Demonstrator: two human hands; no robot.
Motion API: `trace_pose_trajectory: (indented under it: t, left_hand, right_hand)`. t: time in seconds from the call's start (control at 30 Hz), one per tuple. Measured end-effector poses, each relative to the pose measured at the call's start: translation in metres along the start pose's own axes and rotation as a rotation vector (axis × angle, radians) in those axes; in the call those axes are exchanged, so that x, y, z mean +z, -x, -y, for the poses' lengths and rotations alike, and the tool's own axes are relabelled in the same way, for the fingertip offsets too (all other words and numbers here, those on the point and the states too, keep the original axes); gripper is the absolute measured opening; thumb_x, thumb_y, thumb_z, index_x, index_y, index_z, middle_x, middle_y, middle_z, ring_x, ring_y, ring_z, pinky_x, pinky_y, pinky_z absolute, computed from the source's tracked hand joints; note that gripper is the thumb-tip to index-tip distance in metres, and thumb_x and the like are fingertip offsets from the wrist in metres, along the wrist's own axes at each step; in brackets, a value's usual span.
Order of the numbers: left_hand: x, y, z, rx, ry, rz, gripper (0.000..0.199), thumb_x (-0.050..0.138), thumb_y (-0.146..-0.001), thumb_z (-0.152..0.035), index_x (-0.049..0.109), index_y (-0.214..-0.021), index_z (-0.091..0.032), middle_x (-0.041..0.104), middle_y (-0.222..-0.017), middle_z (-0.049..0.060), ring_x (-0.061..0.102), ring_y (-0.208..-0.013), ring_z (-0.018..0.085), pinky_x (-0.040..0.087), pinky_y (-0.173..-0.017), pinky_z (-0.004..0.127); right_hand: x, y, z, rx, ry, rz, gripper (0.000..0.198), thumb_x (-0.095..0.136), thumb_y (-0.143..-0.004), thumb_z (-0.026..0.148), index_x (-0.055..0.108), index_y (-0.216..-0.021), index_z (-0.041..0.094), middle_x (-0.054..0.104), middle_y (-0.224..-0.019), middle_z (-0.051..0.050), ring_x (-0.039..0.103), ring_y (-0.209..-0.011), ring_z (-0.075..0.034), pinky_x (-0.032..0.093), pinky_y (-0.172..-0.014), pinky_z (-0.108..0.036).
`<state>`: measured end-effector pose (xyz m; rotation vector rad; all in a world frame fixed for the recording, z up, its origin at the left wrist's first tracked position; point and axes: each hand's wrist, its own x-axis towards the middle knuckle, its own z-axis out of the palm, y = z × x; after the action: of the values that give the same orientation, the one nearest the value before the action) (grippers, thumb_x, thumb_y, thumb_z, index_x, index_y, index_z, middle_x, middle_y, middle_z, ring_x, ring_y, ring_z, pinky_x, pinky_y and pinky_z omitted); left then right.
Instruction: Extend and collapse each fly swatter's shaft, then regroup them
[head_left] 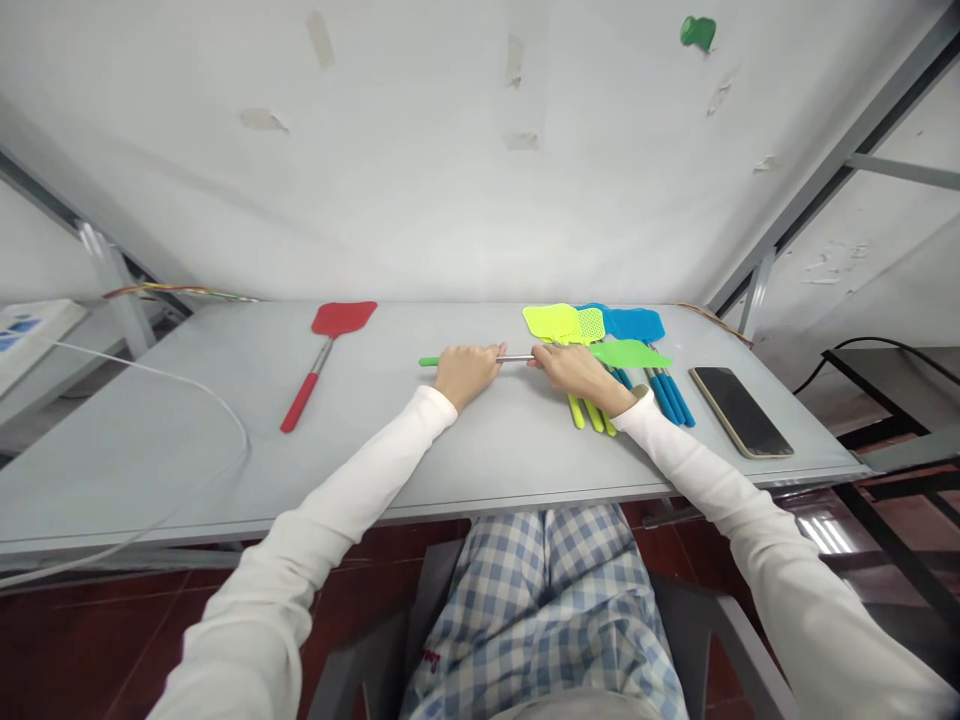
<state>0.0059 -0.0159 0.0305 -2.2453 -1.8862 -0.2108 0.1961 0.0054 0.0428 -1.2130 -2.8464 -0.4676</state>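
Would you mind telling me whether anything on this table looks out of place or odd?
One red plastic fly swatter lies alone at the left, apart from the yellow and blue swatter pile at the right. The left hand and right hand hold a green swatter by its metal rod.

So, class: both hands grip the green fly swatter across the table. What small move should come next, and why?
Probably push the two hands together: the left hand grips the green handle end and the right hand the head end of the green fly swatter, with its bare metal rod showing extended between them.
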Motion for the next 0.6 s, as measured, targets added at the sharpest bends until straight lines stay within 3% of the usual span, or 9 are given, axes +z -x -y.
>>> trace_pose_trajectory:
  t: [0.13, 0.27, 0.37, 0.5, 0.6]
  left_hand:
    - [-0.002, -0.004, 0.02, -0.069, -0.011, -0.034, 0.06, 0.017, -0.098, -0.044, 0.07, -0.1, -0.015, 0.072, -0.087, 0.019, 0.069, -0.084, 0.03, 0.038, -0.065, 0.033]
    - [-0.001, -0.004, 0.045, -0.196, -0.03, -0.07, 0.059, 0.02, -0.096, -0.047, 0.071, -0.1, -0.017, 0.072, -0.086, 0.018, 0.068, -0.084, 0.031, 0.036, -0.065, 0.034]
    - [-0.001, -0.005, 0.061, -0.242, -0.049, -0.102, 0.061, 0.021, -0.095, -0.049, 0.072, -0.095, -0.018, 0.072, -0.084, 0.018, 0.067, -0.082, 0.031, 0.036, -0.064, 0.034]
    - [0.001, -0.008, 0.076, -0.189, -0.065, -0.1, 0.062, 0.019, -0.095, -0.049, 0.073, -0.094, -0.018, 0.073, -0.083, 0.016, 0.067, -0.081, 0.03, 0.035, -0.064, 0.034]
    - [0.004, -0.008, 0.078, -0.127, -0.07, -0.071, 0.061, 0.02, -0.095, -0.048, 0.073, -0.096, -0.019, 0.073, -0.083, 0.015, 0.067, -0.08, 0.029, 0.037, -0.064, 0.034]
  right_hand:
    - [-0.004, 0.004, -0.009, 0.024, 0.009, -0.346, 0.042, 0.028, -0.099, 0.035, 0.05, -0.127, 0.013, 0.058, -0.122, -0.018, 0.051, -0.116, -0.03, 0.037, -0.095, -0.042]
    - [-0.005, 0.013, -0.039, 0.231, -0.12, -0.601, 0.057, 0.04, -0.093, 0.05, 0.039, -0.14, 0.019, 0.046, -0.139, -0.017, 0.036, -0.133, -0.034, 0.028, -0.108, -0.051]
    - [0.004, 0.018, -0.069, 0.255, -0.278, -0.632, 0.063, 0.052, -0.087, 0.054, 0.044, -0.137, 0.018, 0.053, -0.131, -0.016, 0.046, -0.124, -0.033, 0.036, -0.103, -0.049]
    - [0.019, 0.022, -0.091, 0.091, -0.554, -0.549, 0.031, 0.054, -0.089, 0.037, 0.065, -0.113, 0.022, 0.069, -0.11, -0.008, 0.062, -0.104, -0.024, 0.048, -0.092, -0.039]
    - [0.024, 0.022, -0.087, 0.049, -0.662, -0.537, 0.026, 0.05, -0.089, 0.024, 0.071, -0.103, 0.023, 0.072, -0.105, -0.005, 0.063, -0.104, -0.021, 0.048, -0.093, -0.036]
